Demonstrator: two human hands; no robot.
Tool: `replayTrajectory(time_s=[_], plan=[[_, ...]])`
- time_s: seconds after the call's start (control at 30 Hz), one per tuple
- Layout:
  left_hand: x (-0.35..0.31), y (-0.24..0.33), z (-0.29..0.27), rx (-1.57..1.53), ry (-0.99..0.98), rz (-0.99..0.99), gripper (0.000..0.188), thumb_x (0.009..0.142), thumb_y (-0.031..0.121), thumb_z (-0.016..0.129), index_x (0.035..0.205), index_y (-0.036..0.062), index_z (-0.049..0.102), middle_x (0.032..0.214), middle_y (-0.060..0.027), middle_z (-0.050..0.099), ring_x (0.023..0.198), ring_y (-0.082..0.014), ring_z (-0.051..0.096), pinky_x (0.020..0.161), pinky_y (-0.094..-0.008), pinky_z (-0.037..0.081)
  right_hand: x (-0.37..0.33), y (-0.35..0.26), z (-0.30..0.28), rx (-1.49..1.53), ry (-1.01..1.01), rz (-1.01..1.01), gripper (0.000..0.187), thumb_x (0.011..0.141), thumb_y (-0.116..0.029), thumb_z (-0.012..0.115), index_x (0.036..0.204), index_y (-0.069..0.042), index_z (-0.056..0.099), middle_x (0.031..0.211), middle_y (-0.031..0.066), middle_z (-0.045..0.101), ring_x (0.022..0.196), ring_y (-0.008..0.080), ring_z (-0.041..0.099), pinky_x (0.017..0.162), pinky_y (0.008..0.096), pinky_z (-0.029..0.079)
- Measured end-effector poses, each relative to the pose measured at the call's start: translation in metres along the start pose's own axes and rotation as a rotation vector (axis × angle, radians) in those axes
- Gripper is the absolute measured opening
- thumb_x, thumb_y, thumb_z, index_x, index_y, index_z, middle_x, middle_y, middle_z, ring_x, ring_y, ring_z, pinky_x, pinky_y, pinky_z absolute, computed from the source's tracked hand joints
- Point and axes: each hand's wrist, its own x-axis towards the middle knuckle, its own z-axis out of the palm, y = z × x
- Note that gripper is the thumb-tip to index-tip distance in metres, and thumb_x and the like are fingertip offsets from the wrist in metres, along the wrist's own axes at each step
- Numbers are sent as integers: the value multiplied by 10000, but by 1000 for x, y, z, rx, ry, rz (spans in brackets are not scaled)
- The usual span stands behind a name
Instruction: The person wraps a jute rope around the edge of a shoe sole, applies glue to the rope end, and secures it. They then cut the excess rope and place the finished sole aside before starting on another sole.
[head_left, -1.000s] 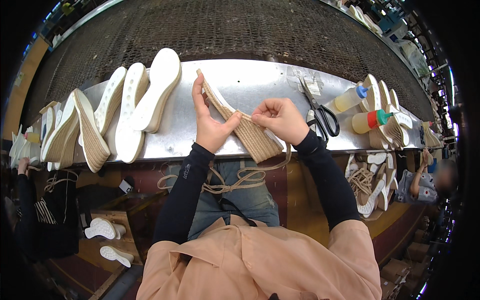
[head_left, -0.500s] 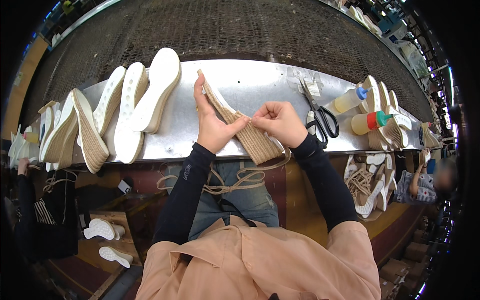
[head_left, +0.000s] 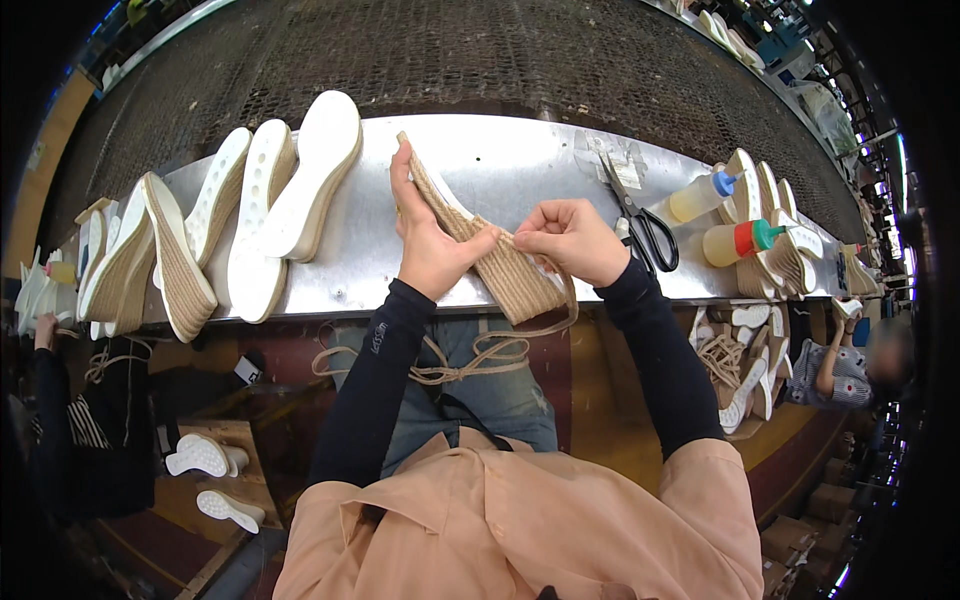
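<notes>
My left hand (head_left: 430, 250) is closed round a wedge sole (head_left: 518, 285) with tan jute-covered sides and a white edge. The sole tilts over the metal table, its thin toe pointing up and away, and my left thumb presses on the jute side. Beside that thumb, my right hand (head_left: 575, 242) pinches the edge of the jute braid on the sole; the exact spot between its fingertips is too small to make out. A long loose length of jute braid (head_left: 500, 350) hangs from near the heel and loops over my lap.
Several white-topped wedge soles (head_left: 325, 170) stand at left. Right of my hands lie black-handled scissors (head_left: 652, 235), a blue-capped bottle (head_left: 695, 200) and a bottle with a red and green cap (head_left: 728, 244). More soles (head_left: 765, 230) stand beyond. A dark mesh conveyor (head_left: 430, 60) runs behind the table (head_left: 480, 140).
My right hand has moved slightly right, its fingertips a little farther from my left thumb. My left hand still grips the sole, which has barely shifted.
</notes>
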Motion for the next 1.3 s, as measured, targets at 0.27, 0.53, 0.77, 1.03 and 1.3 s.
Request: replayTrajectory(time_s=[0.27,0.53,0.77,1.03,1.3], plan=[[-1,-2,0,-12,-3,-9,1207,561,179,819,1471,99,30,1449,-210,189,1350,-378,245,1105,-495,237,2,6,3,-132,75,-99,145,783,-97,713,801,36,658,675,38,640,576,51,571,531,200,466],[0,-2,1,-87,-28,-23,1211,579,182,824,1471,105,8,1477,-216,169,1352,-371,254,1107,-489,239,1,5,3,22,64,-44,127,790,-69,683,770,52,647,642,52,626,530,73,558,490,205,448],[0,-4,-3,6,-71,19,1274,590,192,834,1476,99,-77,1468,-183,117,1358,-319,243,1120,-423,256,11,-1,-5,110,-1,72,146,785,-53,668,692,54,631,568,56,582,436,92,507,409,226,398],[-8,-3,-4,-6,-201,-61,1450,538,299,835,1430,81,-287,1493,-310,48,1369,-431,186,1127,-515,81,8,2,-4,68,13,71,141,825,-82,664,774,48,643,569,35,563,440,88,493,410,226,389],[-10,-1,0,-124,-208,-183,1424,563,279,823,1422,58,-291,1466,-336,120,1354,-422,222,1130,-500,61,5,3,1,128,11,58,132,827,-74,663,773,43,634,581,39,568,445,91,499,412,227,391]])
